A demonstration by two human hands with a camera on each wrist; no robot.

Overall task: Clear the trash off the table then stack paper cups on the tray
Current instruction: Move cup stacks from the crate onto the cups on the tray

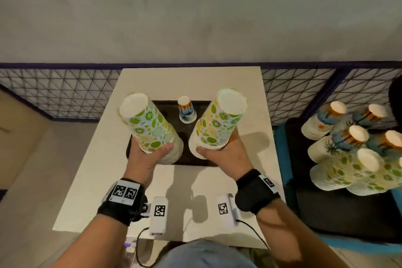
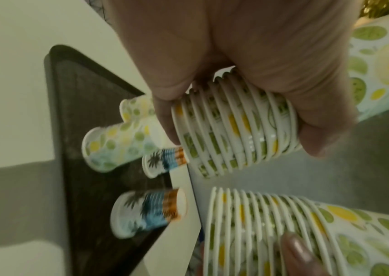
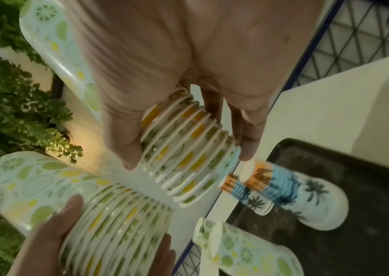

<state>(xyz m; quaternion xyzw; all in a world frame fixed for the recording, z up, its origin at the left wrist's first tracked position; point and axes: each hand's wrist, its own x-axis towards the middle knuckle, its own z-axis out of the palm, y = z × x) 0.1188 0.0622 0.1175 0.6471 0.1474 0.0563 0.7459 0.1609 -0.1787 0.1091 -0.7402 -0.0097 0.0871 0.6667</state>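
A dark tray (image 1: 202, 106) lies mid-table. My left hand (image 1: 152, 152) grips the rim end of a tall stack of lime-print paper cups (image 1: 148, 124), upside down and tilted, over the tray's left side. My right hand (image 1: 217, 150) grips a similar stack (image 1: 217, 122) over the right side. Whether their rims touch the tray is hidden. A short palm-print stack (image 1: 187, 110) stands upside down at the tray's back. The wrist views show my fingers (image 2: 167, 121) (image 3: 122, 145) curled round the stacked rims (image 2: 236, 130) (image 3: 188, 149), and small stacks (image 2: 148, 214) (image 3: 306, 201) on the tray (image 2: 82, 93) (image 3: 354, 158).
Several more cup stacks (image 1: 348, 148) stand on a dark surface (image 1: 337, 213) right of the white table (image 1: 250, 85). A wire fence (image 1: 54, 89) runs behind it. Two white tagged devices (image 1: 159, 213) (image 1: 225, 209) with cables lie at the table's front edge.
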